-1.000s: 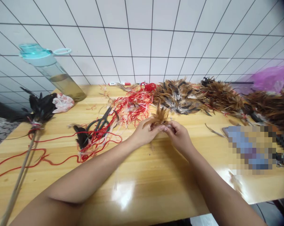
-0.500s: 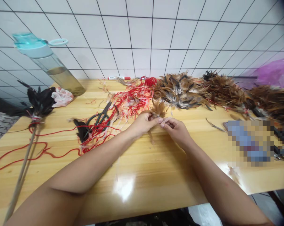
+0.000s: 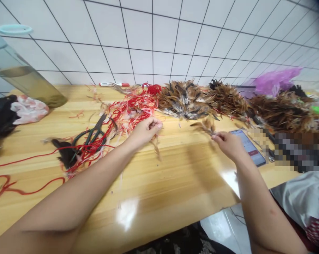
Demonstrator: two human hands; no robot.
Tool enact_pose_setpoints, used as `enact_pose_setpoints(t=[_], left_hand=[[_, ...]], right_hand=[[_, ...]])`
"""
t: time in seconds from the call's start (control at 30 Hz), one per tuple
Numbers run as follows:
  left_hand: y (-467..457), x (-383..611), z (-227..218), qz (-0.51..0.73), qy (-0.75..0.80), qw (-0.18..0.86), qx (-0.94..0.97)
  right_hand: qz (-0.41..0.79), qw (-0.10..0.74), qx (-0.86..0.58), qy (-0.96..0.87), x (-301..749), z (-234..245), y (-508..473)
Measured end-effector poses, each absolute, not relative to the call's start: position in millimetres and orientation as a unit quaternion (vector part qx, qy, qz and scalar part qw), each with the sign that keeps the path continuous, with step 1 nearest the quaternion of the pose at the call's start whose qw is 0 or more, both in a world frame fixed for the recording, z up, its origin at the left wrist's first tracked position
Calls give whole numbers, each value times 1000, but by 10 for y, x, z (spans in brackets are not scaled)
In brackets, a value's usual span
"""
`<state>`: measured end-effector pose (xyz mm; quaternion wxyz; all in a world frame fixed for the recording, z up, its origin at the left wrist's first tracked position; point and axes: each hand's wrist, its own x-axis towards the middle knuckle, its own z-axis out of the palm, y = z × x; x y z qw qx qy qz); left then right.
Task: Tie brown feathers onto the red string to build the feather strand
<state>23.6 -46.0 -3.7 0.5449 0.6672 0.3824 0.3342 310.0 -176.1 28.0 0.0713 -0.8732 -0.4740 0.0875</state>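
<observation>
Feathers left of the phone sit pinched in my right hand, free to move one-handed now my left hand has parted; its grip I cannot tell.

Glossy wooden tabletop (smooth, too), wispy feather tuft

Craft workshop, seemingly: feather bundles, red string, scissors across wooden table.

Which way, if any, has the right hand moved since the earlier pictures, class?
Yes, to the right: the right hand, pinching brown feathers, is now much closer to the phone than before.
</observation>
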Motion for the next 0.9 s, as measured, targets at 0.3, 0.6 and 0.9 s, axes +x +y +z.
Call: enact_pose_setpoints(t=[0.3,0.6,0.9], left_hand=[[-461,213,-105,327,389,541,670],[-445,178,-47,345,422,491,679],[-433,182,-52,333,412,448,720]], right_hand=[[112,-44,-882,-456,3129,168,-2124],[28,-6,-917,-397,3408,396,-2034],[-4,-65,-925,-374,3553,50,-1703]])
